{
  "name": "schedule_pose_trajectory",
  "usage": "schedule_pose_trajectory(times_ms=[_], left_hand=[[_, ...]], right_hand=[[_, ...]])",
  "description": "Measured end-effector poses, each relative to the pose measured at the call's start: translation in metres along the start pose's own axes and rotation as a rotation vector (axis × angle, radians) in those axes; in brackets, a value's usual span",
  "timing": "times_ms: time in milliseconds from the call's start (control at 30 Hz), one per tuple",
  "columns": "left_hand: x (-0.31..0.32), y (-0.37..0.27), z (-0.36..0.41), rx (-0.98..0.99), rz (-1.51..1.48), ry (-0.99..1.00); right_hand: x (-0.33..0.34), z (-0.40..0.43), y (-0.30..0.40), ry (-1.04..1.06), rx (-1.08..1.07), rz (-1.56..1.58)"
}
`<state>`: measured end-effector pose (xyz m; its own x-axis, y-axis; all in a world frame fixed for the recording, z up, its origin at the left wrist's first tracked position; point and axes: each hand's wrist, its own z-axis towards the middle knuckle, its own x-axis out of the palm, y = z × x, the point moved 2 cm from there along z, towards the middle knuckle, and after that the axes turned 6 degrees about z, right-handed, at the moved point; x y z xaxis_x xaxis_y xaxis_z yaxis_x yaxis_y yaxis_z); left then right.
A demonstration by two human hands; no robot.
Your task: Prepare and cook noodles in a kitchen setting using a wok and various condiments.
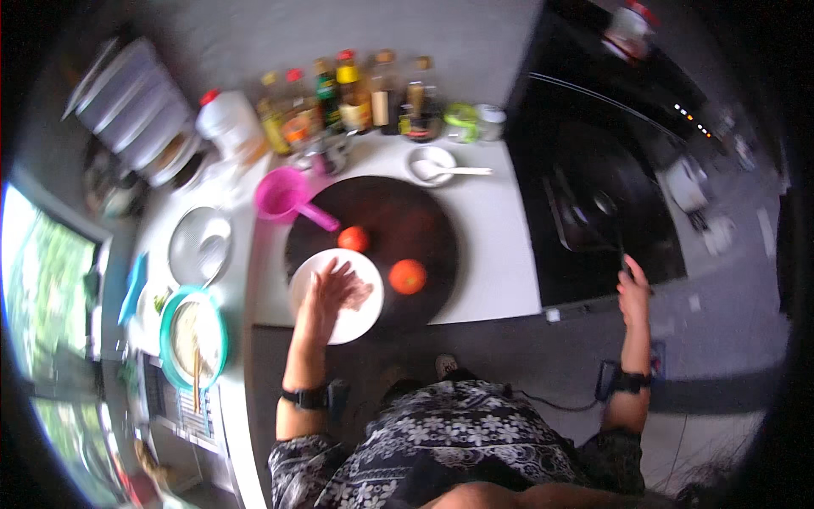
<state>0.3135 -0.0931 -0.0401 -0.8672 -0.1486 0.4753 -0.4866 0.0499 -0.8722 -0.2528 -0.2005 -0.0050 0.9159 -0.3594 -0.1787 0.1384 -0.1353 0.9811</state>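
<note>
A white plate [356,324] with pinkish minced meat [357,292] on it lies at the front left of a round dark board [420,210]. My left hand [324,296] is over this plate, its fingers spread near the meat; whether it touches the plate is blurred. Two tomatoes, one [353,238] behind the plate and one [407,277] to its right, rest on the board. On the right, my right hand [634,292] grips the dark handle of a utensil whose rounded head [604,203] is over the dark stove area. The pan there is hard to make out.
A pink plastic ladle [280,194] overlaps the board's back left. Behind the board are a small white bowl [432,159] with a spoon and several sauce bottles [353,95]. At left sit a mesh strainer [200,245] and a teal-rimmed basin [166,337] with chopsticks. The black cooktop [547,267] is at right.
</note>
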Motion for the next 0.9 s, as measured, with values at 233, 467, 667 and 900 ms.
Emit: schedule_pose_trajectory(times_ms=[233,467,667,900], left_hand=[[0.039,-0.018,-0.042,0.053,-0.668,-0.001],[0.059,-0.016,-0.096,0.237,-0.553,-0.117],[0.031,-0.014,-0.154,0.362,-0.312,-0.373],[-0.089,-0.053,-0.375,0.594,0.403,-1.293]], right_hand=[[0.053,-0.059,0.012,0.012,0.126,0.260],[0.133,-0.074,-0.042,0.481,0.391,0.449],[0.178,-0.043,-0.115,0.576,0.331,0.253],[0.200,-0.023,-0.163,0.547,0.377,0.022]])
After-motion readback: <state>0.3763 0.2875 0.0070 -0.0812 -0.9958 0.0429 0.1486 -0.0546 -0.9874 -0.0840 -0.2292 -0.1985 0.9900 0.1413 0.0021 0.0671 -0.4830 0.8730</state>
